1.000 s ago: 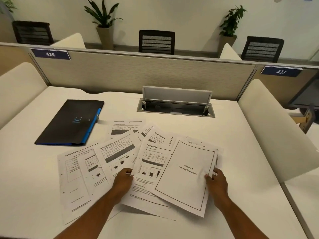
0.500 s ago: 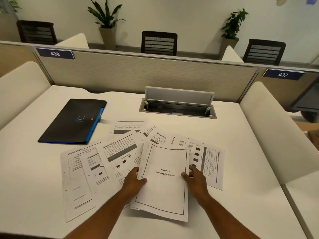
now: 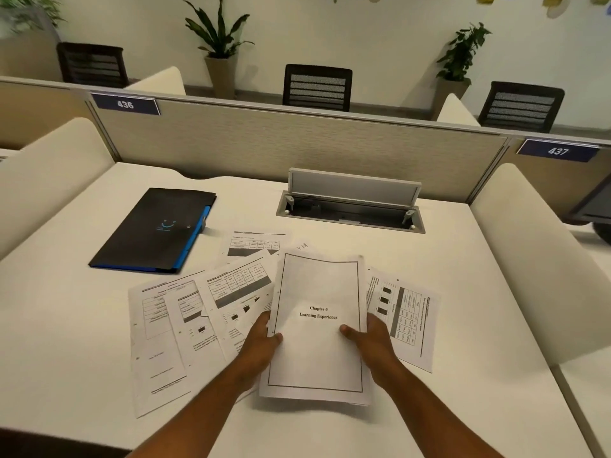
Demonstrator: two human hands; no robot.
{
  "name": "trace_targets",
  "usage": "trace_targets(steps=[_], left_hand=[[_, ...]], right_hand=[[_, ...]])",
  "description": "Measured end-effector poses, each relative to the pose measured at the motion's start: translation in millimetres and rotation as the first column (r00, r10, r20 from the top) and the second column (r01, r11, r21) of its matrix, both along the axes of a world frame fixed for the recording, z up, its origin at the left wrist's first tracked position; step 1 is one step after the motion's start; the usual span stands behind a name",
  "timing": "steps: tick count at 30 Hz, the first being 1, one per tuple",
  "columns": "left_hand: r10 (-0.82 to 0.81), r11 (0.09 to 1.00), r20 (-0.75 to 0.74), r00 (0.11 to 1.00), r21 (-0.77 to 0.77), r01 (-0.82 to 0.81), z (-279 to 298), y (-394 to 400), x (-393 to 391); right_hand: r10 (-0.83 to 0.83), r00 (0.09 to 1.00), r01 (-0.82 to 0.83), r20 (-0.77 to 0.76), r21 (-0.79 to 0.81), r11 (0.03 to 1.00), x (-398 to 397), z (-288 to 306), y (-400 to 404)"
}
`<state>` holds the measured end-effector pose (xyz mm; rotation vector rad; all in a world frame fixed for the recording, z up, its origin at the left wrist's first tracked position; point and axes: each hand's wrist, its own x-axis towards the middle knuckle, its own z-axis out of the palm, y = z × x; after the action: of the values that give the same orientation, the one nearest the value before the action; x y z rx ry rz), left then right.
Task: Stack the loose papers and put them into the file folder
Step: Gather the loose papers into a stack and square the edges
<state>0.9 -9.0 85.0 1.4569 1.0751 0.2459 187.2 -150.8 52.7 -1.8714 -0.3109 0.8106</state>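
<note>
A small stack of papers, topped by a bordered page reading "Chapter 6 Learning Experience", is lifted slightly off the white desk. My left hand grips its left edge and my right hand grips its right edge, thumbs on top. Several loose printed sheets with tables lie fanned out to the left, one more sheet lies to the right, and another sits behind. The black file folder with a blue edge lies shut at the desk's far left.
An open cable hatch with a raised lid is set into the desk behind the papers. Cream side dividers flank the desk. A grey partition closes the back; chairs and potted plants stand beyond it.
Both hands have pulled the title page and the sheets under it leftward and squared them upright. This uncovered the sheet on the right. The view has tilted slightly.
</note>
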Motion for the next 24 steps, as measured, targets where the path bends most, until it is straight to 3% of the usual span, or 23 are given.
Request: trace_targets(steps=[6, 12, 21, 24], left_hand=[[0.119, 0.975, 0.198, 0.973, 0.164, -0.152, 32, 6, 17], [0.093, 0.925, 0.286, 0.954, 0.331, -0.189, 45, 2, 25], [0.094, 0.930, 0.300, 0.949, 0.313, -0.191, 35, -8, 22], [0.082, 0.956, 0.230, 0.970, 0.258, -0.142, 29, -14, 20]], right_hand=[[-0.088, 0.968, 0.041, 0.234, 0.202, 0.978, -7, 51, 16], [-0.152, 0.955, 0.074, 0.253, 0.293, 0.953, -15, 68, 16], [-0.166, 0.964, 0.106, 0.209, 0.269, 0.957, -20, 57, 8], [-0.106, 0.972, 0.057, 0.211, 0.225, 0.973, -24, 47, 4]])
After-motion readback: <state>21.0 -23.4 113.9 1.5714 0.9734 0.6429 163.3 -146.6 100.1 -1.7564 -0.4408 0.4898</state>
